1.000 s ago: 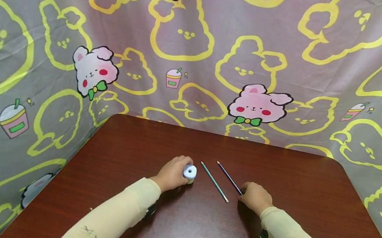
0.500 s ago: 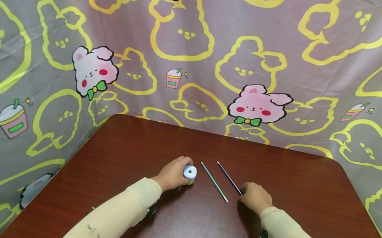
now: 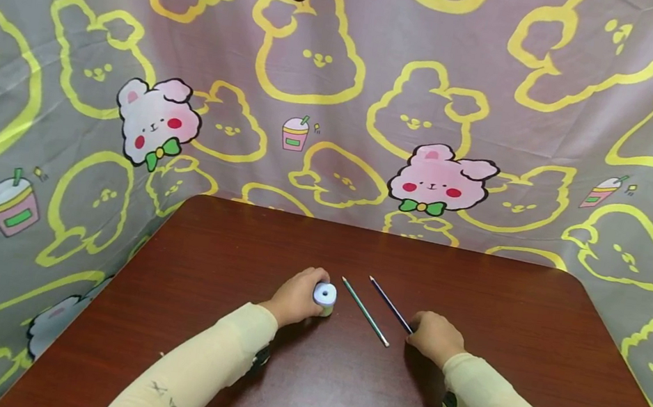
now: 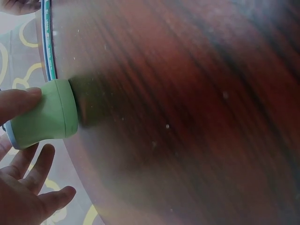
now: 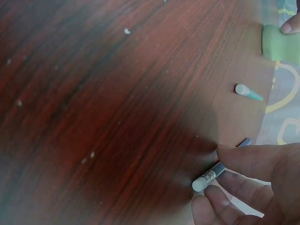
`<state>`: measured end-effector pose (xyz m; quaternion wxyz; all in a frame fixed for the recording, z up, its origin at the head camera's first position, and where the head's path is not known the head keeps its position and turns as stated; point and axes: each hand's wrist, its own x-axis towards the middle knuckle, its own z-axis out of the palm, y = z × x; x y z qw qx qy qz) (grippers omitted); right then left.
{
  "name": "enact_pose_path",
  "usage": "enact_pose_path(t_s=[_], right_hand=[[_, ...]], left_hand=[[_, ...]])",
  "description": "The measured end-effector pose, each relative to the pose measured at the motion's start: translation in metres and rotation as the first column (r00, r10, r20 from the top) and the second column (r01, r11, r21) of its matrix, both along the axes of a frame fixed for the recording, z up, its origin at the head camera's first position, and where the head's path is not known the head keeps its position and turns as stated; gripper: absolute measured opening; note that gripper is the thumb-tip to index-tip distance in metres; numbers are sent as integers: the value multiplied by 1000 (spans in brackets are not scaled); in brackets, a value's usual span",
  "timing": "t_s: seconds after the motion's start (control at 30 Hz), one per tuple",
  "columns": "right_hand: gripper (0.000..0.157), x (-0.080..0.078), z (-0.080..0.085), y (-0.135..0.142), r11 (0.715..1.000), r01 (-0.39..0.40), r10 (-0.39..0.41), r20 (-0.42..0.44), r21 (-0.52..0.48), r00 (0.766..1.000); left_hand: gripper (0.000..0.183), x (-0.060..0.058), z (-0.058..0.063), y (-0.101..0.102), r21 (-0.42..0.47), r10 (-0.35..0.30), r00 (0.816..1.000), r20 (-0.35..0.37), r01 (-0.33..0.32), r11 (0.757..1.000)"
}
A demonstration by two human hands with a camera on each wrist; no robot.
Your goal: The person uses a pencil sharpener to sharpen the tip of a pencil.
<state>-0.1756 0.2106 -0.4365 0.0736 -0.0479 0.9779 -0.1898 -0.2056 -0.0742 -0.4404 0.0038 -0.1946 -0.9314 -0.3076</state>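
My left hand (image 3: pixel 297 298) grips a pencil sharpener (image 4: pixel 44 112) with a green body. Its pale top with a small dark hole faces up in the head view, and its base is close over the table. In the left wrist view the thumb lies along one side, with the fingers on the other. My right hand (image 3: pixel 438 338) pinches a dark blue pencil (image 3: pixel 390 304) near its white eraser end (image 5: pixel 200 184), between thumb and fingers. The pencil's sharpened tip points away from me. Between the hands lies a teal pencil (image 3: pixel 365 311) with a white eraser, roughly parallel to the dark blue one.
The brown wooden table (image 3: pixel 328 401) has rounded far corners. A grey cloth (image 3: pixel 351 38) printed with yellow outlines and pink bunny faces hangs behind it and along both sides. Small pale specks (image 5: pixel 127 31) dot the tabletop.
Both hands, the sharpener and the pencils hold their places. The cloth at the left appears shifted slightly leftward in the head view.
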Motion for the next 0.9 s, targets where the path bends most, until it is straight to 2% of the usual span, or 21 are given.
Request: enact_pose_path(t_s=[0.7,0.9], right_hand=[[26,1,1,-1,1000,-2,2,1,-3,1000],[25,-1,2,0,1000,-5,5,-30,-6,1000]], left_hand=[[46,-1,-5,-1,40,6,1000,27,-7,999],[61,0,-6,-6,45,-11,1000,28,10,999]])
